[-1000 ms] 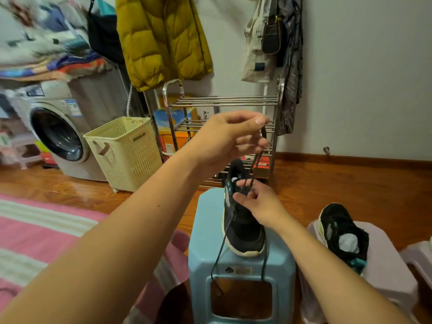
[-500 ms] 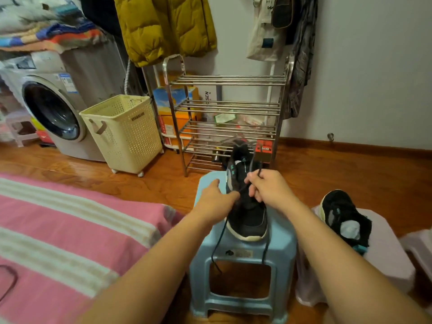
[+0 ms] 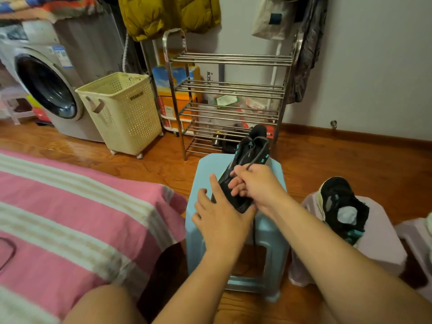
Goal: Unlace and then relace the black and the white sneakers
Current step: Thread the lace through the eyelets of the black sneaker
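item: black sneaker (image 3: 243,164), on the seat of a light blue plastic stool (image 3: 275,230), toe pointing away from the person. black upper, teal accents at the eyelets, small light triangular logo on the tongue, lettering too small to read. tongue stands up and the throat is open; a dark lace (image 3: 253,160) runs down from the upper eyelets to the right hand.

right hand (image 3: 254,183): over the middle of the shoe, thumb and forefinger pinching the lace, other fingers curled against the upper.

left hand (image 3: 219,216): at the near left side of the shoe, fingers straight and slightly spread, palm over the heel end and the stool seat.

second black sneaker (image 3: 343,206): on a pale lilac stool (image 3: 378,244) to the right, well apart from the first, heel opening toward the camera, pale insole showing, teal trim, cream sole edge.

readable writing: cream perforated laundry basket (image 3: 121,113), dark lettering on its front, blurred, roughly "visualize"; white box (image 3: 210,76) behind the metal shoe rack (image 3: 231,94), vertical letters ending "sen".

surroundings: washing machine (image 3: 46,90) at left, its labels unreadable; pink and white striped bedding (image 3: 70,218); yellow padded jacket (image 3: 168,15) hanging on the wall; wooden floor (image 3: 339,160).
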Action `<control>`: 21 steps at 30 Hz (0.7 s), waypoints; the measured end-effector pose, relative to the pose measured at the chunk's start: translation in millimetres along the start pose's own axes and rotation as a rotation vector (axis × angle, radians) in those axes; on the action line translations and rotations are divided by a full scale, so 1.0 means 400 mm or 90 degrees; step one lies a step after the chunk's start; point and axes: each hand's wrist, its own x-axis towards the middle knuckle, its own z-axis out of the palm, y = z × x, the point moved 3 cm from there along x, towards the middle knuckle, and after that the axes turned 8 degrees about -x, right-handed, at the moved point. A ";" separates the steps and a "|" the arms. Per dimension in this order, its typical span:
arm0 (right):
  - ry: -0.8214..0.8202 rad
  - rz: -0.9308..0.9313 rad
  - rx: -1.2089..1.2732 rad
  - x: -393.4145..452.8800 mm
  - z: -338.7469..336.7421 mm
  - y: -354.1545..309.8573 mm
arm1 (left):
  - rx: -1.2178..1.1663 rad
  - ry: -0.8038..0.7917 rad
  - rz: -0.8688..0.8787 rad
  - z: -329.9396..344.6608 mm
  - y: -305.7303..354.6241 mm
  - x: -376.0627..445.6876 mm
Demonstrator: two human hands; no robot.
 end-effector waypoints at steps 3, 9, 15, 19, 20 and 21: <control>0.037 -0.056 -0.151 -0.013 0.006 -0.032 | 0.088 -0.060 0.056 0.001 -0.008 0.066; 0.174 -0.192 -0.364 0.020 -0.057 -0.061 | 0.151 -0.120 0.114 -0.025 0.027 0.126; 0.106 -0.186 -0.345 0.033 -0.050 -0.051 | 0.099 -0.135 0.142 -0.036 0.025 0.163; 0.119 -0.153 -0.232 0.049 -0.067 -0.055 | 0.068 -0.147 0.143 -0.026 0.020 0.165; 0.125 -0.144 -0.212 0.050 -0.069 -0.057 | 0.104 -0.145 0.164 -0.023 0.021 0.166; 0.131 -0.134 -0.200 0.054 -0.068 -0.056 | 0.123 -0.143 0.177 -0.021 0.020 0.169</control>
